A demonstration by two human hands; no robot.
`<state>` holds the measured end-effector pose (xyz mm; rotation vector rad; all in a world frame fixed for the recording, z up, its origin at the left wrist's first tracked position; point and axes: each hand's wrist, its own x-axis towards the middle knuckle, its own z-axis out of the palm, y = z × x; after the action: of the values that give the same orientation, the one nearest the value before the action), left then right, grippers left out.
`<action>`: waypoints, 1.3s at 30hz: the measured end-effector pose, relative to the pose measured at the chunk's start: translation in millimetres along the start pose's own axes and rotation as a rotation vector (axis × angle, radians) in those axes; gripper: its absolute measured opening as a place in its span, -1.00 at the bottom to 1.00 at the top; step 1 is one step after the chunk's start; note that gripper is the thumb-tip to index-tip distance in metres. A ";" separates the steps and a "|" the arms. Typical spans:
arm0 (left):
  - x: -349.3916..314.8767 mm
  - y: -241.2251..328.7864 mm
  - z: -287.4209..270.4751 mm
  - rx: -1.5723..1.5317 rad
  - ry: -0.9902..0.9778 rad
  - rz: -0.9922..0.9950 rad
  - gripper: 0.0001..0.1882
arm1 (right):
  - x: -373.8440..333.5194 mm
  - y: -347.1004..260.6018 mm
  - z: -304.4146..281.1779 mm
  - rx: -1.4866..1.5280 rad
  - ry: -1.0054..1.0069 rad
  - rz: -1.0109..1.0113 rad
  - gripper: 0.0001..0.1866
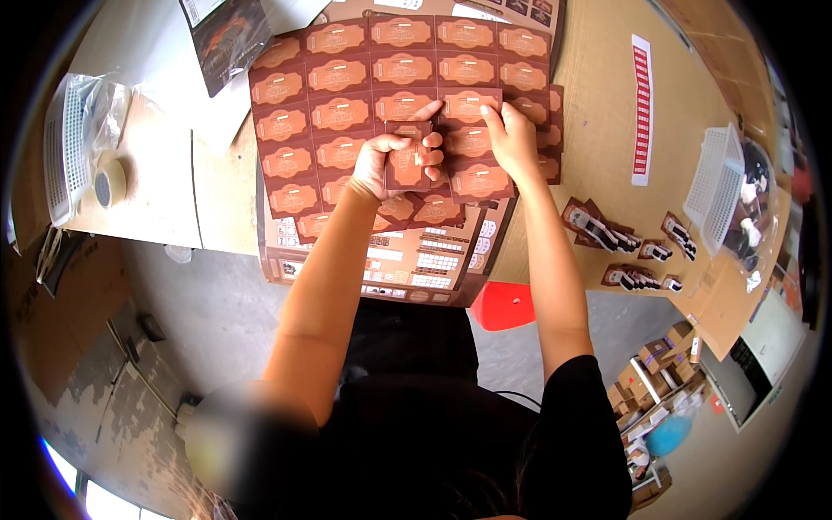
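Rows of reddish-brown cards [340, 113] with an orange label shape are spread over the middle of the table. My left hand [381, 160] is closed around a small upright stack of matching brown cards [406, 165], its thumb across the top and fingertips wrapped round the right side. To the right of that stack, my right hand [513, 139] pinches the right edge of a single brown card [468, 106], thumb on top. The left index finger reaches toward this card's left edge. The undersides of both the stack and the card are hidden.
Under the cards lies a large printed sheet [381, 277]. White baskets stand left [65, 147] and right [715, 178], with a tape roll [110, 183] by the left one. Small black-and-white pieces [598, 230] and a red-and-white strip [641, 113] lie right. A red stool [503, 308] is below.
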<state>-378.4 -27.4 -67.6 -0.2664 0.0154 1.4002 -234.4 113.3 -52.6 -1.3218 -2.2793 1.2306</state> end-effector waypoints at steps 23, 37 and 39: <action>-0.1 1.3 -5.1 -0.034 -0.022 0.053 -0.24 | 39.4 45.5 -60.7 0.110 -0.145 -0.020 -0.66; -0.5 -37.5 35.7 0.368 0.205 0.221 -0.02 | -56.5 -43.2 -30.2 0.194 -0.178 0.026 -0.74; -3.0 -41.9 34.9 0.387 0.151 0.241 -0.01 | -64.5 -56.2 -18.4 0.171 -0.133 0.036 -0.75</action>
<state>-343.3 -29.6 -25.9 -0.0470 0.4515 1.5790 -221.7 58.4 14.3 -1.2590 -2.1861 1.5300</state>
